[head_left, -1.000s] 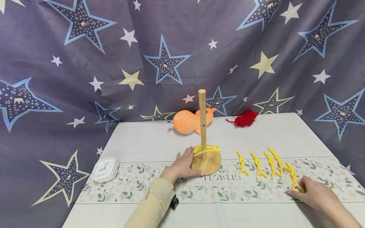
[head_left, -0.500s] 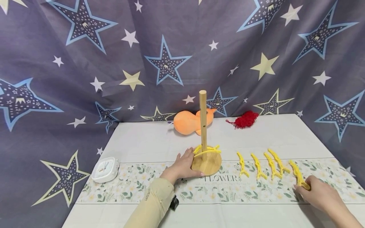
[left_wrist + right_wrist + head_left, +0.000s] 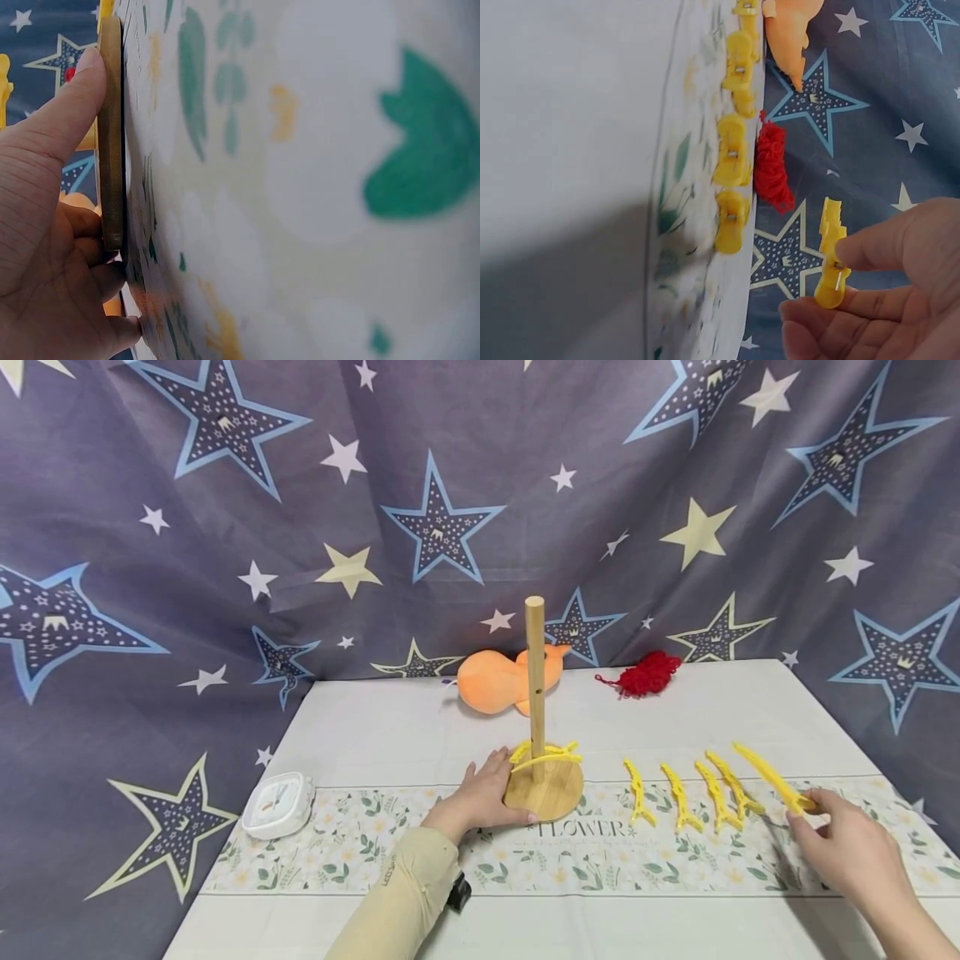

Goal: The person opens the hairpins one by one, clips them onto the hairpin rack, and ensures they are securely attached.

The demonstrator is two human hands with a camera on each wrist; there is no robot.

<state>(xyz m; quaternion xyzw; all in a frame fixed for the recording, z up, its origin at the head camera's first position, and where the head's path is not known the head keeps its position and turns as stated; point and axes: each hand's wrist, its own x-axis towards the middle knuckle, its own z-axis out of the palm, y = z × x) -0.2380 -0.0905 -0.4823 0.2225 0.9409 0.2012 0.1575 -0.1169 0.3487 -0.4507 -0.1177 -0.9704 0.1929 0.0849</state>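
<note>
Now our right hand [image 3: 855, 847] pinches a yellow clip [image 3: 772, 779] above the table [image 3: 375, 735]; likely light, stiff plastic, best held by its near end. Our left hand [image 3: 483, 793] grips the wooden stand's base [image 3: 551, 797].

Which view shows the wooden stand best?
Head view: the wooden stand shows nearly whole, post and round base. The left wrist view shows mainly the base's edge, gripped by the left hand; the right wrist view doesn't show it.
</note>
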